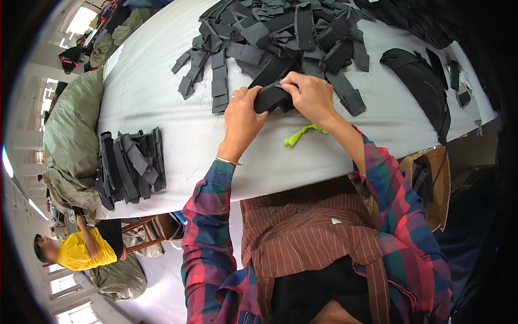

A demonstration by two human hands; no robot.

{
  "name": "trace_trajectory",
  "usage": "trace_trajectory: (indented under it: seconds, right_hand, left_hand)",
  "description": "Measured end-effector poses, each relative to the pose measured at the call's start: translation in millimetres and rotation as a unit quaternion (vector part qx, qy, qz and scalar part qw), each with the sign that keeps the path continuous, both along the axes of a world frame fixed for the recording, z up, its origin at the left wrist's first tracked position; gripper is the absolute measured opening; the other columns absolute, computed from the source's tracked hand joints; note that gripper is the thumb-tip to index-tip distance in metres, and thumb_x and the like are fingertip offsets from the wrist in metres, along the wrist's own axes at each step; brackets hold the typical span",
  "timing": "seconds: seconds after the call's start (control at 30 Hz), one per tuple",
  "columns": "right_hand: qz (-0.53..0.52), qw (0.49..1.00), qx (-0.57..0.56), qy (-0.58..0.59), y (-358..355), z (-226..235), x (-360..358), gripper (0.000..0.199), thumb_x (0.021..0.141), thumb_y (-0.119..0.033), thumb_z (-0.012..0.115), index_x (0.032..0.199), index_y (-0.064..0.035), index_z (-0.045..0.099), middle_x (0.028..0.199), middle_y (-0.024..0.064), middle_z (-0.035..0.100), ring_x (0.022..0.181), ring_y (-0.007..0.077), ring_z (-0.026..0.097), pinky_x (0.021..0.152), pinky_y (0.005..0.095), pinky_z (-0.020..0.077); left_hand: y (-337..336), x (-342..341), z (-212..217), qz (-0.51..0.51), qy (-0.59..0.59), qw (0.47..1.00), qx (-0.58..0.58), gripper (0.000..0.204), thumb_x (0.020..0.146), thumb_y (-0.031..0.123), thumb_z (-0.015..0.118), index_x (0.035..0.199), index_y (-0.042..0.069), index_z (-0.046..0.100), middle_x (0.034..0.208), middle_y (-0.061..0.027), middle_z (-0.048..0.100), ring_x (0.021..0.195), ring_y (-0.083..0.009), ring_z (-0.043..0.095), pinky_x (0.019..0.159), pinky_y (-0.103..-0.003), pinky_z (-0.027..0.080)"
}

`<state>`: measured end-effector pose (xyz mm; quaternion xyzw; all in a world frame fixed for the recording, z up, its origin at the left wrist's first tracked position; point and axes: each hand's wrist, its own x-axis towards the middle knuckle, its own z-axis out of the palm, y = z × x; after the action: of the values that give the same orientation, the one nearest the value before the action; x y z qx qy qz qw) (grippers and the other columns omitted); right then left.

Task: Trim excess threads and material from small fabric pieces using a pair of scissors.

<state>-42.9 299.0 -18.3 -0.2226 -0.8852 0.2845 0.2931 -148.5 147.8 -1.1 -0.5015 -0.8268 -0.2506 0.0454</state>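
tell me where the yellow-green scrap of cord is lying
In the head view the yellow-green scrap of cord lies on the white table, just under the right hand and wrist, near the table's front edge.

Both hands grip 1 folded black fabric piece (271, 99) over the white counter (156, 92): the left hand (242, 116) clasps its near end, the right hand (311, 95) pinches its top edge. Behind lies a loose heap of grey fabric strips (280, 38); a neat stack of strips (131, 166) sits at the left. A yellow-green scrap (302, 133) lies just beside the right wrist.
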Motion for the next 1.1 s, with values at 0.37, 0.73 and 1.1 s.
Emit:
trace_trajectory:
  seconds: [0.37,0.73,1.1]
  right_hand:
    - [0.042,0.991,-0.124,0.029,-39.1,3.9,51.2,0.014,0.086,-0.021,0.063,0.095,-0.0103,0.067,0.084,0.0061,0.069,0.074,0.0258,0.065,0.063,0.0352,0.048]
    - [0.038,0.996,-0.08,-0.008,-76.7,-1.8,95.6,0.015,0.084,-0.019,0.066,0.096,-0.0109,0.066,0.085,0.0041,0.068,0.074,0.0253,0.064,0.065,0.0365,0.0485]
    - [0.138,0.99,-0.011,0.019,-83.7,-8.1,111.2,0.012,0.081,-0.015,0.067,0.091,-0.0097,0.066,0.072,0.0067,0.065,0.071,0.0257,0.061,0.063,0.0379,0.0459]
  left_hand:
    - [-36.9,59.1,-6.2,0.113,-0.226,0.967,0.039,0.05,0.07,0.026,0.078,0.108,0.003,0.055,0.093,-0.0162,0.065,0.084,-0.0335,0.064,0.071,-0.04,0.05]
    - [-78.5,120.9,-44.2,0.166,-0.353,0.908,0.155,0.052,0.072,0.023,0.082,0.102,0.0,0.046,0.084,-0.0156,0.064,0.076,-0.025,0.065,0.068,-0.035,0.052]
    - [-101.2,142.8,-32.4,0.131,-0.424,0.869,0.217,0.052,0.076,0.014,0.08,0.114,0.003,0.046,0.081,-0.0087,0.064,0.075,-0.012,0.061,0.062,-0.025,0.049]
